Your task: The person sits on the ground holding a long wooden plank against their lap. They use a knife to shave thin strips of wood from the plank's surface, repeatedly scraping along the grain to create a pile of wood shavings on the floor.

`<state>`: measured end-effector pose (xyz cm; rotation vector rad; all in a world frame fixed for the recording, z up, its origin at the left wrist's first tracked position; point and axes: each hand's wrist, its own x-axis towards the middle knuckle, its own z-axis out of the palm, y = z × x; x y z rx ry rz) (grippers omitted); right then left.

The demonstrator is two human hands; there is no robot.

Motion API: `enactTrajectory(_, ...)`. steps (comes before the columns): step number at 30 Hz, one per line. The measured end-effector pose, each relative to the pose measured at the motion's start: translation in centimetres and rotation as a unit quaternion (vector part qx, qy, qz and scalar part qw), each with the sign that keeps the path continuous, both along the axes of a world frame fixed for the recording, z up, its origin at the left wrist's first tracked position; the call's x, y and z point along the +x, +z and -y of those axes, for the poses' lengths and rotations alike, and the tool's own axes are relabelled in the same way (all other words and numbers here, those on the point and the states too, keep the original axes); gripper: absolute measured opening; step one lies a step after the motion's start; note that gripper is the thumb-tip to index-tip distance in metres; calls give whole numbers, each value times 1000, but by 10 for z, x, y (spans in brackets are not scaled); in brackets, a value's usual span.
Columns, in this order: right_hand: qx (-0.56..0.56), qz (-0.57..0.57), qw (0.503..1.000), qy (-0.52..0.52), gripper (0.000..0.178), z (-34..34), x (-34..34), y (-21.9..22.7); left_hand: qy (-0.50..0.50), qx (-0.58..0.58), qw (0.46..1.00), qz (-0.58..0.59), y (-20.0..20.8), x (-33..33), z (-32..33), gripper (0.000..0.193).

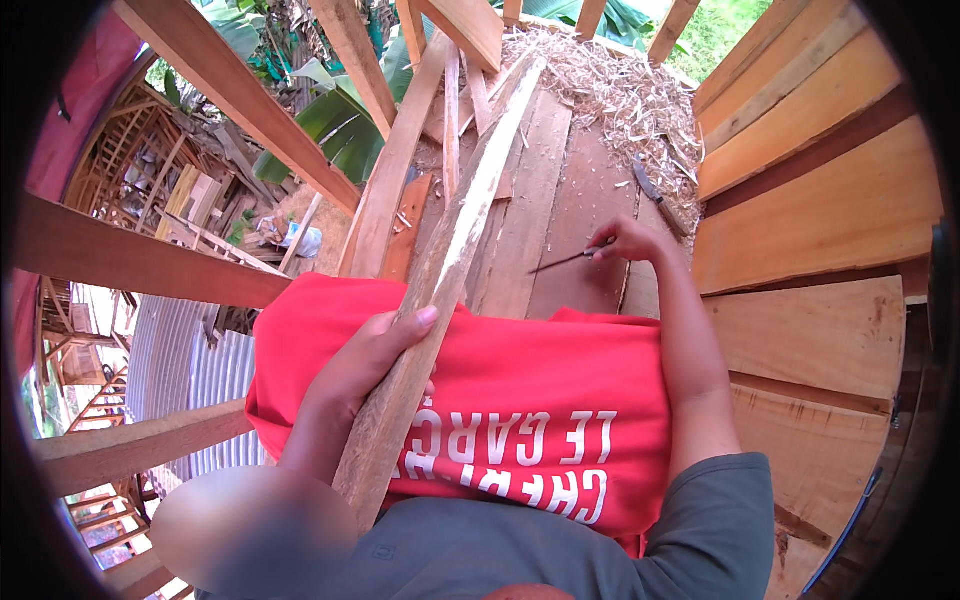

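My left hand (385, 345) is wrapped round a long rough wooden batten (465, 215). The batten slants across my lap, from my chest to the far boards, and a long pale strip shows along its upper part. To the right, clear of the batten, my right hand (630, 240) grips a slim knife (562, 264). Its dark, narrow blade points left over the floor boards (535, 200). Red cloth (540, 385) with white lettering covers my lap beneath the batten.
A curved-bladed knife with a wooden handle (670, 212) lies beyond my right hand, beside a heap of wood shavings (640, 95). Plank walling (815, 205) rises on the right. Upright and slanted timbers (250, 115) stand on the left, with corrugated metal sheeting (190, 380) below.
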<state>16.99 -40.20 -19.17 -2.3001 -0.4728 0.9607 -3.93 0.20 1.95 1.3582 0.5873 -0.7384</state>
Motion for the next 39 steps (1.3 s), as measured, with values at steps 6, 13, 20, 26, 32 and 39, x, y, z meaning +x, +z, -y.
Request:
enactTrajectory(6,-55,141,976,-157,29,1,5,11,13,7,1000,-6,6,-1,7,52)
enactTrajectory(13,-32,138,980,-136,22,12,7,23,-2,23,1000,-3,6,0,5,60)
enactTrajectory(20,6,55,998,-9,27,-4,4,3,20,12,1000,-14,1,1,7,52)
enactTrajectory(26,-8,242,918,-313,26,-29,9,19,29,6,999,-14,2,0,6,50)
enactTrajectory(32,42,115,986,-110,26,-20,2,-14,20,-2,1000,-18,-1,3,6,50)
enactTrajectory(39,-15,236,928,-289,25,-25,7,-5,25,-5,999,-30,-8,4,2,49)
